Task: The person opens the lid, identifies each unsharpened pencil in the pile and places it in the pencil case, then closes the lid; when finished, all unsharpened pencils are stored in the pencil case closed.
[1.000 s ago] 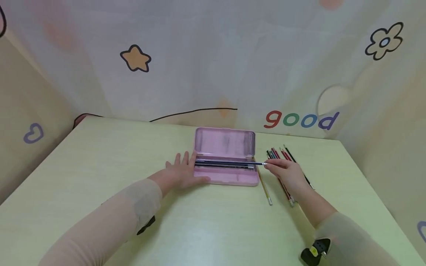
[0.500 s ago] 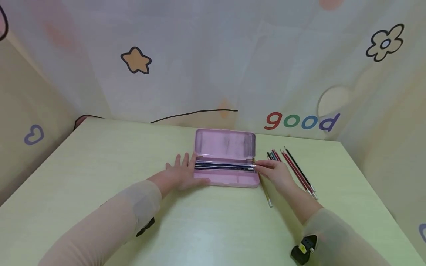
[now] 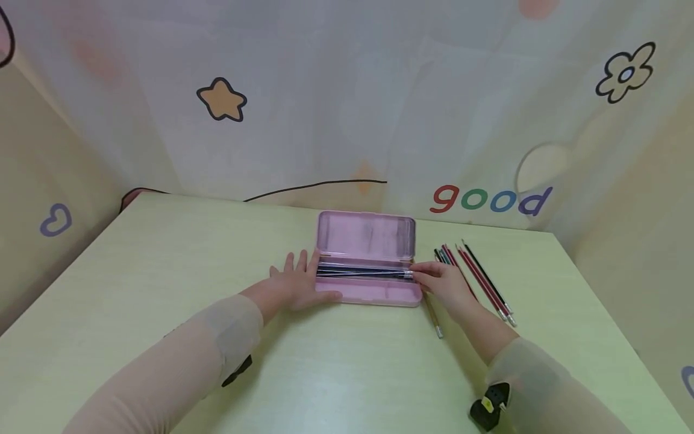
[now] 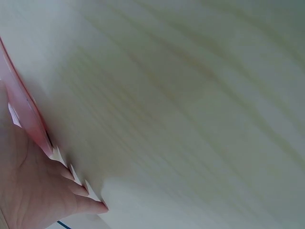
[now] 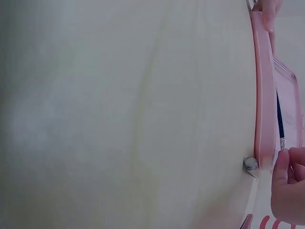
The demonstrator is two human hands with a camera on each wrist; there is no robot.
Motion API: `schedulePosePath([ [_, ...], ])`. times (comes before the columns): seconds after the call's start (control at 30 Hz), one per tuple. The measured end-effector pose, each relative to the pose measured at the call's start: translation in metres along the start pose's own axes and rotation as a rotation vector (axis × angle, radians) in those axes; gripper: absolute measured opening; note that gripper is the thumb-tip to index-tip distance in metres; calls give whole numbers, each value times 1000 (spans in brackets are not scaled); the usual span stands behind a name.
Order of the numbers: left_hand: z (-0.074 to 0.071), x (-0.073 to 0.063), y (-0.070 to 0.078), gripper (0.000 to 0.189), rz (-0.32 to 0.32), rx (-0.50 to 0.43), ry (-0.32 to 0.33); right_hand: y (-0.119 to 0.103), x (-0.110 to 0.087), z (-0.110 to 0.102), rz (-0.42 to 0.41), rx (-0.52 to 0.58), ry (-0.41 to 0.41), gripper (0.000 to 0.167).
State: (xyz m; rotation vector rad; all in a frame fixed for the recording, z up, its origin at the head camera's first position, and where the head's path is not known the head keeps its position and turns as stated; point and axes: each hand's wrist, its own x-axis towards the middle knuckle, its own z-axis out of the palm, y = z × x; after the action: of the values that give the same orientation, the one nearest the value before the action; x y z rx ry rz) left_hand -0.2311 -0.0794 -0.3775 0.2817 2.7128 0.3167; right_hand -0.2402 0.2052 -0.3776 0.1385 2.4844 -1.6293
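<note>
A pink pencil case lies with its lid raised at the back, and several dark pencils lie lengthwise in it. With fingers spread, my left hand rests against the case's left end, the thumb along its front edge. At the other end my right hand pinches the eraser end of a dark pencil between thumb and fingertips. That pencil lies in the case among the others. A yellow pencil lies on the table beside the case, partly hidden by the right hand.
To the right, several loose pencils, red and black, lie on the pale table, some partly behind the right hand. A printed cloth hangs behind the table's far edge.
My right hand has moved left, bringing the dark pencil from above the case's right end down into it. My left hand has stayed in place.
</note>
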Motion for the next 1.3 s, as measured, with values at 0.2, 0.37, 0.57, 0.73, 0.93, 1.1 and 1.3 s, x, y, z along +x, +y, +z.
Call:
schedulePosePath([
  [0.2,1,1,-2,106,-1,5,-1,1,-2,-4,-17,-35,-38,29],
  [0.37,1,1,1,106,4,4,4,3,-11,-17,-29,-31,-38,36],
  [0.57,3,4,0,106,2,6,-3,12,-26,-37,-34,23,-22,43],
  [0.73,7,10,-4,108,-12,19,1,24,-37,-55,-31,26,22,50],
  [0.93,11,10,-4,109,-8,5,-12,44,-57,-77,-51,176,86,45],
  [1.1,6,5,-1,108,10,2,5,60,-75,-88,-30,192,151,31],
  [1.3,5,3,-2,107,8,6,7,79,-86,-84,55,92,205,37],
])
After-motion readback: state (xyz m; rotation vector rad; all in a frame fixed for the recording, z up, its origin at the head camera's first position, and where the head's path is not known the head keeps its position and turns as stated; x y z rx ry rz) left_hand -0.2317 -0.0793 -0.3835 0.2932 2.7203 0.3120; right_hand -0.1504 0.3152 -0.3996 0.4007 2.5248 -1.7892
